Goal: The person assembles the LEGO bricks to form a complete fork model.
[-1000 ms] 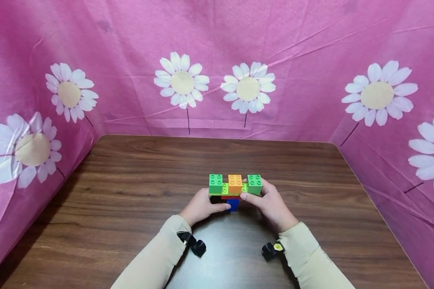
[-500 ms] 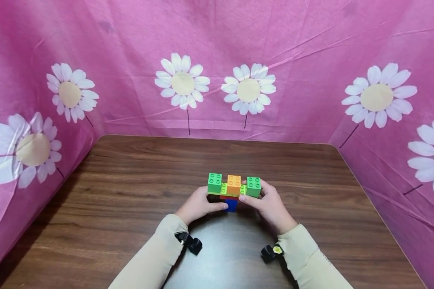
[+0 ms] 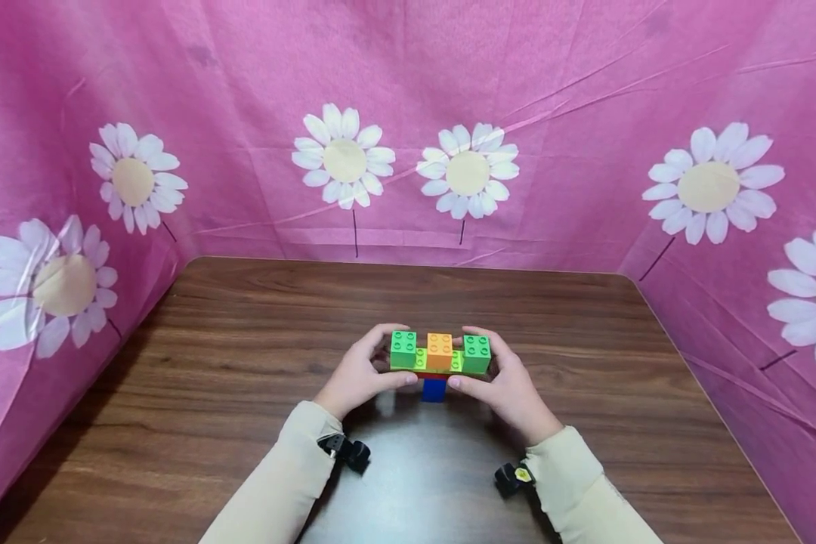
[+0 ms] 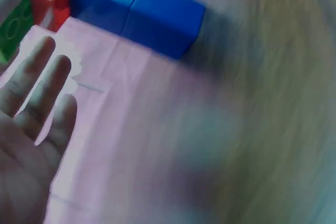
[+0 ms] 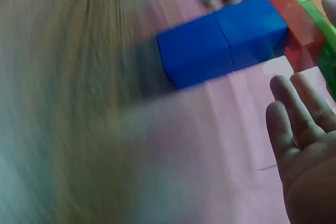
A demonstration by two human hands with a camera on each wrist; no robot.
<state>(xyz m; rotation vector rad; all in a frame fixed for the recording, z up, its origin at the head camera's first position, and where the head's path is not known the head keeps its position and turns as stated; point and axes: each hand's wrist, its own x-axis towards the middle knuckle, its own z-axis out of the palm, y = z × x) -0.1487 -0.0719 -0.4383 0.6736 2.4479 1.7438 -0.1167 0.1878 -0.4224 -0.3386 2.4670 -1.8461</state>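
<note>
A T-shaped build of toy building bricks stands upright between the hands. Its column is two stacked blue bricks (image 5: 223,40). Above them sit a red brick (image 5: 294,24) and a lime-green crosspiece (image 3: 421,357). On top are an orange brick (image 3: 440,350) in the middle and a green brick (image 3: 403,349) and another green brick (image 3: 477,353) at the ends. My left hand (image 3: 362,372) grips the left end, thumb in front and index finger behind. With the same hold, my right hand (image 3: 511,389) grips the right end. Whether the column touches the table cannot be told.
Brown wood-grain table (image 3: 258,325) lies all around the build. A pink cloth (image 3: 571,151) printed with white daisies rises at the back and both sides. Black wrist cameras (image 3: 345,451) are strapped to both forearms.
My left hand has shifted from the blue column up to the crosspiece's left end, its thumb now higher and its index finger behind. The right hand keeps its hold, and the build has barely moved.
</note>
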